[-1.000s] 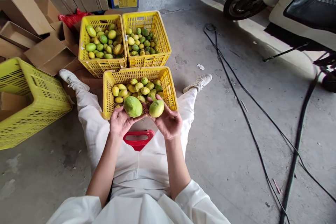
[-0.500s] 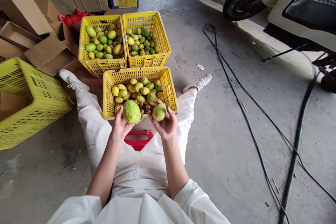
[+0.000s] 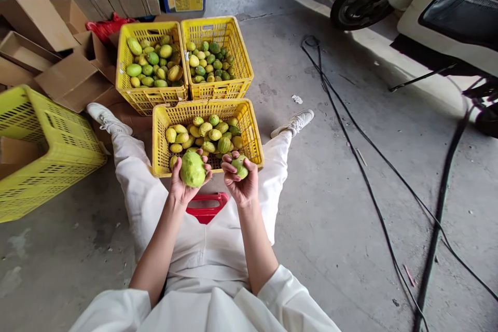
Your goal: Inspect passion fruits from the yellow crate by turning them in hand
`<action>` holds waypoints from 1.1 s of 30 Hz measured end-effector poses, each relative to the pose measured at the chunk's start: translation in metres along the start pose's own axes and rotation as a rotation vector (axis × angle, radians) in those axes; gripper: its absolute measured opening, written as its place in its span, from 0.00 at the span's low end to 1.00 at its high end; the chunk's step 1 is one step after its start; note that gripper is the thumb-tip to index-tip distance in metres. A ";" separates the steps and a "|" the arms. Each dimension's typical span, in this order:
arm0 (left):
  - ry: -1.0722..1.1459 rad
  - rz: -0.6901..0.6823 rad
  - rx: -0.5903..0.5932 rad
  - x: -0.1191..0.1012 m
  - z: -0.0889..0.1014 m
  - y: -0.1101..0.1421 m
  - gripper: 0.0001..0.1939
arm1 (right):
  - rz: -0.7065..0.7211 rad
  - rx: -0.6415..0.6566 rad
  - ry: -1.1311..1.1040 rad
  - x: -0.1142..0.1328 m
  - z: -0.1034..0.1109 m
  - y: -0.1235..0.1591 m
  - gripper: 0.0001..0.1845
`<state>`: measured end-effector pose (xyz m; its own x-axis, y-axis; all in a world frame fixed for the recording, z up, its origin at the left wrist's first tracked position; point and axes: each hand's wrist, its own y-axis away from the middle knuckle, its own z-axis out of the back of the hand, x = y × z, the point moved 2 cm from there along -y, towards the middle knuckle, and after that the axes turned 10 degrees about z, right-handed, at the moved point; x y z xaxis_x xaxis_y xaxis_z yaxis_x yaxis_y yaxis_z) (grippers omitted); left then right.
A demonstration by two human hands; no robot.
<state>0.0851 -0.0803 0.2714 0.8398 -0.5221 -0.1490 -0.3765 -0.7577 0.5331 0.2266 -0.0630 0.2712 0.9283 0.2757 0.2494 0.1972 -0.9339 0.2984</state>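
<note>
I sit on a concrete floor with my legs spread round a yellow crate [image 3: 159,135] of green-yellow fruit. My left hand [image 3: 182,187] is closed round a large green fruit [image 3: 192,169] held just over the crate's near edge. My right hand [image 3: 241,184] grips a smaller green fruit [image 3: 240,166], its fingers curled over the top. Both hands sit side by side above a red stool edge [image 3: 205,206] between my legs.
Two more yellow crates [image 3: 150,94] [image 3: 241,57] of fruit stand behind the near one. A tipped yellow crate [image 3: 46,155] and cardboard boxes [image 3: 66,80] lie to the left. Black cables [image 3: 350,119] run across the floor on the right, near a parked scooter [image 3: 428,5].
Both hands have closed more tightly round their fruit and turned them. The right hand's fingers now cover more of the smaller fruit, and both hands have drawn slightly nearer to me.
</note>
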 end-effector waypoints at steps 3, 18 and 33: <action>0.065 0.034 -0.005 -0.004 -0.001 0.001 0.22 | 0.014 -0.017 -0.010 0.004 0.001 0.000 0.12; -0.020 -0.137 0.041 0.002 -0.004 0.001 0.17 | 0.026 0.028 0.058 -0.002 0.000 0.001 0.13; 0.032 -0.066 -0.001 -0.006 -0.013 0.010 0.23 | 0.093 0.009 0.191 0.007 -0.008 0.006 0.19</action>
<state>0.0817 -0.0801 0.2885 0.8748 -0.4582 -0.1576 -0.3193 -0.7898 0.5238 0.2316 -0.0651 0.2821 0.8662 0.2253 0.4460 0.1166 -0.9591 0.2581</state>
